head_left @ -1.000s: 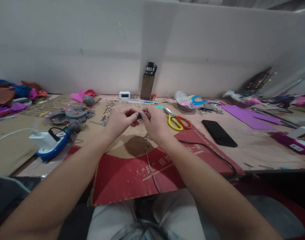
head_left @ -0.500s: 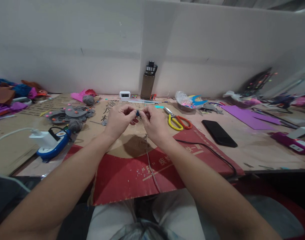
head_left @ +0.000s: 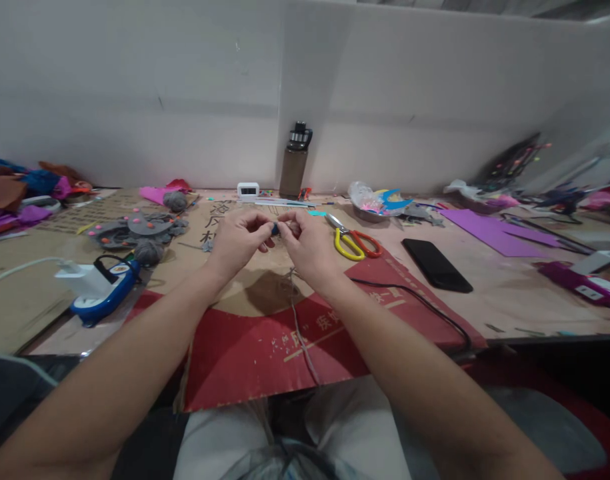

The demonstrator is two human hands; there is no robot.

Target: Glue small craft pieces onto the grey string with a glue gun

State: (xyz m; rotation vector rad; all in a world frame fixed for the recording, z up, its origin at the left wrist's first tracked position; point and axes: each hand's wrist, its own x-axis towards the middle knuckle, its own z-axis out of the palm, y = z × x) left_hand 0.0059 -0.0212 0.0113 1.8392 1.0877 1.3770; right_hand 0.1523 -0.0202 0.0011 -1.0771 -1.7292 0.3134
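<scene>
Between my fingertips is a small dark blue piece (head_left: 275, 229), too small to tell its kind. My left hand (head_left: 242, 239) pinches it from the left. From the right, my right hand (head_left: 305, 243) has thumb and fingers closed on it too. A thin grey yarn (head_left: 299, 320) hangs below my right hand and runs over the red part of the cardboard sheet (head_left: 235, 360) towards my lap. Both hands are held above the cardboard. Just right of my right hand lie scissors (head_left: 352, 241) with one yellow and one red handle.
A black phone (head_left: 437, 265) and purple sheets (head_left: 495, 232) lie to the right. A bottle (head_left: 295, 163) and a small white clock (head_left: 248, 192) stand at the back. Left are a blue power strip (head_left: 107, 293) and grey felt pieces (head_left: 145, 227). A black cable (head_left: 419, 293) crosses the cardboard.
The view has shifted very slightly. Both hands stay in nearly the same place, with the blue piece still between the fingertips and a little less of it showing.
</scene>
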